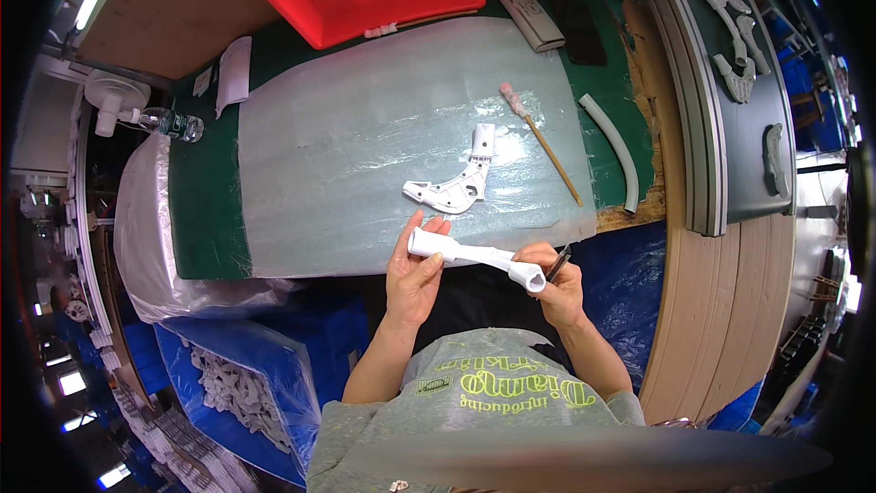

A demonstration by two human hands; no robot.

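Observation:
Above the near edge of the worktable, I hold a white plastic tubular part (484, 256) level between both hands. My left hand (412, 276) grips its wide round end, thumb in front and fingers behind. Around the other end, whose opening faces me, my right hand (558, 290) is closed. A slim dark pen-like tool (558, 263) also sticks out from the right fingers; its tip is hard to make out. Just beyond my left fingertips a curved white plastic part (461, 190) with holes and ribs lies on the clear sheet (338, 146).
A stick with a pink wrapped tip (552, 160) and a curved white tube (619, 151) lie to the right. Farther back are a red bin (383, 0), a grey case (531, 20) and a dark phone (581, 32). A conveyor (753, 169) carrying white parts runs along the right.

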